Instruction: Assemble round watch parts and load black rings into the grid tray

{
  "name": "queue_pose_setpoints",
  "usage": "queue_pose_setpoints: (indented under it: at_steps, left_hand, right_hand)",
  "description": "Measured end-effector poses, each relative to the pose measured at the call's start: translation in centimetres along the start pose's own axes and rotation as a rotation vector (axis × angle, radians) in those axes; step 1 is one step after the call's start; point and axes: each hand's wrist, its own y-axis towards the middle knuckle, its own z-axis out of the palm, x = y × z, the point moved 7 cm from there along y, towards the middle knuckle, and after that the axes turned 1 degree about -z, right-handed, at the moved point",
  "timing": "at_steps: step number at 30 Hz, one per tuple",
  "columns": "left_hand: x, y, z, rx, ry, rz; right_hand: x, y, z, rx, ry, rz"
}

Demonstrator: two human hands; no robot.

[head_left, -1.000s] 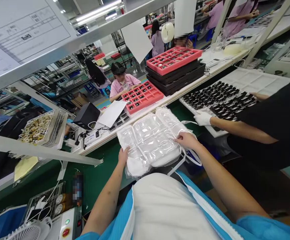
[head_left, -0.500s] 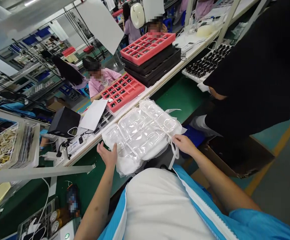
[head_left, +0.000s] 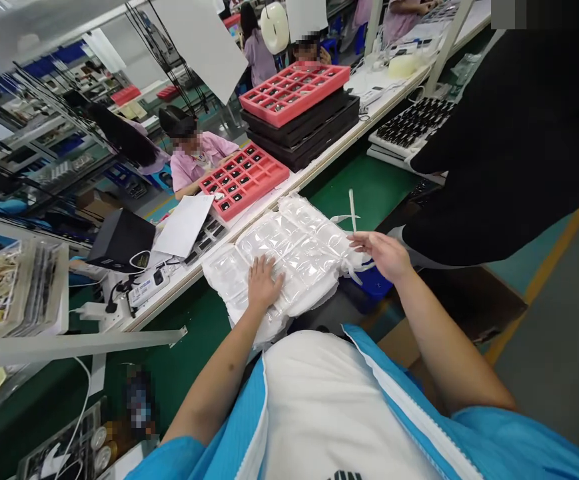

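A green surface is partly covered by a white bundle mid-view. By the flat left hand, at seven o'clock, the bundle is touched; by the right hand, set apart at three o'clock, a thin strap seems pinched. Strap work seems in hand; a steady press seems called for next. Shirt letters at six o'clock are cut off.

No text could be read with certainty. Dark lettering on the white shirt was cut off by the lower edge of the view, and blue marking on the white power strip was too small to make out.
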Motion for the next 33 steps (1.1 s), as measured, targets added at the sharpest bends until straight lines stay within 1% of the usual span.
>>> queue_pose_setpoints:
  at_steps: [2,4,6,8,9,10,11,12,14,15,17,19,21,23,25,26,27,28,30,32,33]
  left_hand:
    - [0.0,0.0,-0.1,-0.015,-0.018,-0.003]
    - [0.0,0.1,-0.1,-0.018,-0.027,-0.007]
    - [-0.1,0.1,0.0,-0.016,-0.046,-0.007]
    - [-0.1,0.1,0.0,-0.020,-0.073,-0.008]
    - [0.0,0.0,0.0,-0.025,-0.086,-0.007]
    - [0.0,0.0,0.0,-0.029,-0.094,-0.007]
    - [0.0,0.0,0.0,-0.032,-0.097,-0.007]
    - [0.0,0.1,-0.1,-0.034,-0.094,-0.006]
    - [0.0,0.1,-0.1,-0.037,-0.084,-0.001]
    - [0.0,0.1,-0.1,-0.040,-0.077,0.002]
    - [-0.1,0.0,-0.1,-0.042,-0.061,0.008]
    - [-0.2,0.0,0.0,-0.039,-0.046,0.012]
    - [-0.2,0.0,0.0,-0.035,-0.041,0.013]
    - [-0.2,0.1,0.0,-0.034,-0.045,0.011]
    - [-0.1,0.2,0.0,-0.038,-0.048,0.007]
    - [-0.1,0.2,0.0,-0.040,-0.047,0.006]
    - [-0.1,0.2,0.0,-0.040,-0.046,0.005]
    - [0.0,0.2,-0.1,-0.040,-0.044,0.005]
    - [0.0,0.2,-0.1,-0.036,-0.032,0.007]
    - [0.0,0.1,-0.1,-0.029,-0.019,0.007]
    - [0.0,0.1,0.0,-0.025,-0.016,0.007]
  right_hand:
    - [-0.7,0.3,-1.5,-0.076,-0.202,0.037]
    - [-2.1,-0.4,-2.4,-0.153,-0.401,0.093]
    - [-3.5,-1.6,-2.4,-0.181,-0.638,0.119]
    - [-4.5,-2.8,-1.8,-0.170,-0.880,0.133]
    - [-4.9,-3.2,-1.5,-0.161,-0.955,0.143]
    - [-5.1,-3.4,-1.2,-0.145,-0.973,0.152]
    - [-5.3,-3.5,-0.9,-0.123,-0.913,0.163]
    - [-5.4,-3.3,-0.6,-0.097,-0.799,0.178]
    - [-5.4,-2.9,0.2,-0.031,-0.512,0.226]
    - [-5.2,-2.6,0.6,-0.003,-0.390,0.248]
    - [-4.1,-2.2,1.5,0.037,-0.248,0.259]
    - [-2.0,-2.1,2.2,0.062,-0.123,0.210]
    - [1.7,-2.2,2.4,0.081,0.030,0.106]
    - [7.0,-2.4,1.8,0.082,0.161,-0.065]
    - [13.1,-3.0,0.9,0.061,0.224,-0.265]
    - [15.8,-3.4,1.0,0.081,0.233,-0.327]
    - [17.9,-3.7,1.4,0.108,0.217,-0.333]
    - [19.5,-4.1,2.3,0.146,0.206,-0.317]
    - [21.3,-4.9,4.5,0.224,0.181,-0.270]
    - [21.8,-5.4,6.4,0.283,0.178,-0.254]
    - [21.8,-5.3,6.8,0.291,0.175,-0.262]
